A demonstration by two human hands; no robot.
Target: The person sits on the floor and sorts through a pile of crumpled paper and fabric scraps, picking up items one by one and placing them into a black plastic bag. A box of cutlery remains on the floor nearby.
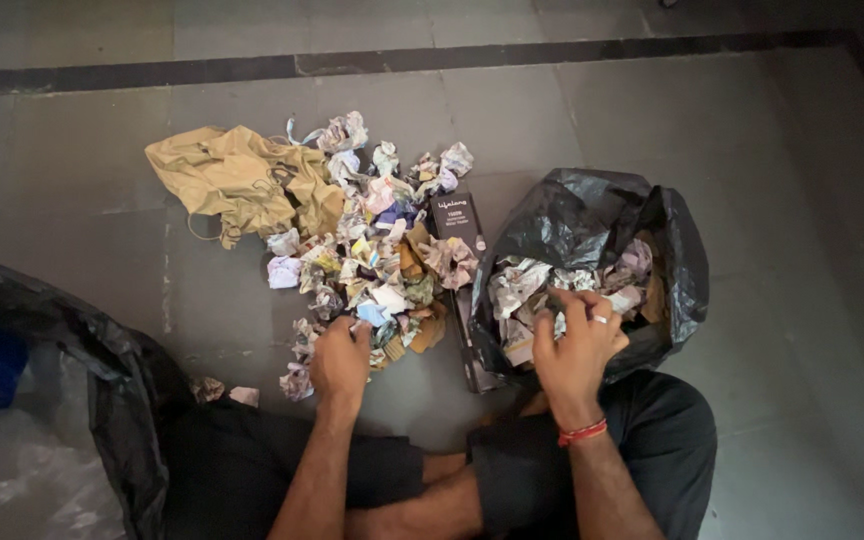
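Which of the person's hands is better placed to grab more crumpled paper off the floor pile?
The left hand: it already rests on the paper pile, while the right hand is busy at the black bag.

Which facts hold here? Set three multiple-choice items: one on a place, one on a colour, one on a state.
1. The right hand rests:
A. in the black bag's mouth
B. on the tan cloth
C. on bare floor

2. The band on the right wrist is:
A. blue
B. red
C. green

3. The papers in the floor pile are:
A. flat, stacked
B. rolled
C. crumpled

Key: 1 A, fingers lie on paper inside the bag; 2 B, a red thread shows; 3 C, all are balled up.
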